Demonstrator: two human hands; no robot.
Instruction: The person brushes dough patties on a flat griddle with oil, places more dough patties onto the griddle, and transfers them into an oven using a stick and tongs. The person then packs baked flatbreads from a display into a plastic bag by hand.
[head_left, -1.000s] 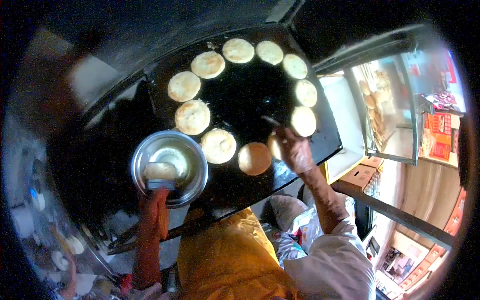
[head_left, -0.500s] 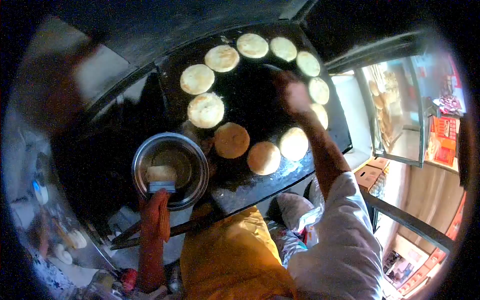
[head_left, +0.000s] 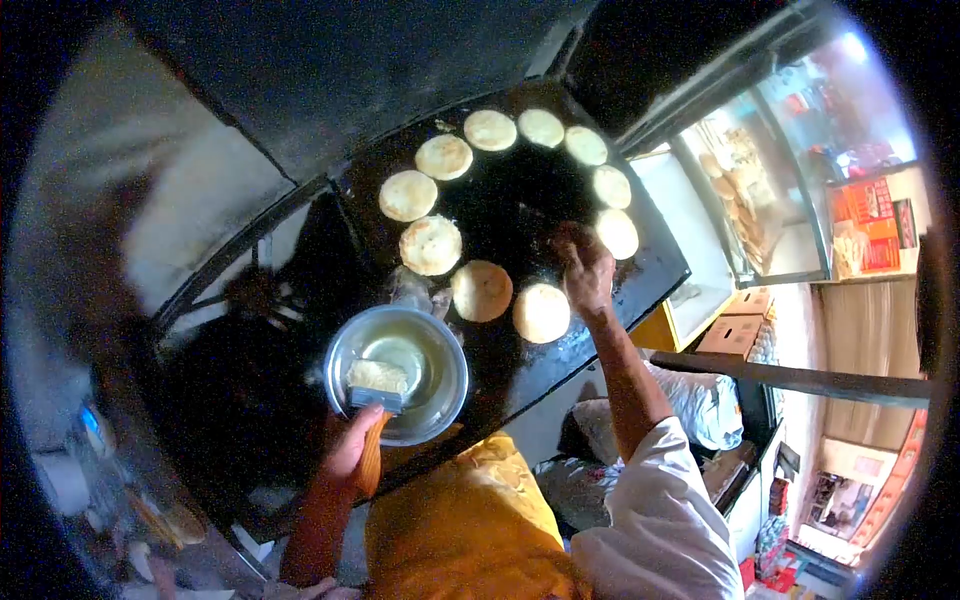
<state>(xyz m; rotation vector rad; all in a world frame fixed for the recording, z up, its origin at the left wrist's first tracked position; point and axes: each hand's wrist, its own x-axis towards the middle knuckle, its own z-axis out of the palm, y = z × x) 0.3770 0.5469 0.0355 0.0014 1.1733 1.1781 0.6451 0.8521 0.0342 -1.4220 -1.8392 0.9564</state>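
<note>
My left hand [head_left: 355, 445] grips a flat brush [head_left: 378, 395] by its wooden handle. The brush's pale bristles point into a round metal bowl [head_left: 440, 425] holding pale liquid, at the griddle's near left side. Over the right part of the dark griddle [head_left: 520, 210] is my right hand [head_left: 590, 280], its fingers in shadow; whether they hold anything is hidden. Just beyond it lies a round flatbread [head_left: 617, 233], and to its left a lightly browned one [head_left: 542, 313]. Several more flatbreads form a ring, including a browner one [head_left: 481, 291] near the bowl.
To the right stands a glass display case [head_left: 740, 190] with baked goods inside. Cardboard boxes [head_left: 730, 335] and a white sack [head_left: 700, 405] are below it. A metal bar [head_left: 800, 380] runs across at the right. A dark hood [head_left: 370, 80] rises behind the griddle.
My right hand has come from the far right of the ring towards its near right side, covering where a flatbread showed. My left hand still holds the brush at the bowl. The view has shifted.
</note>
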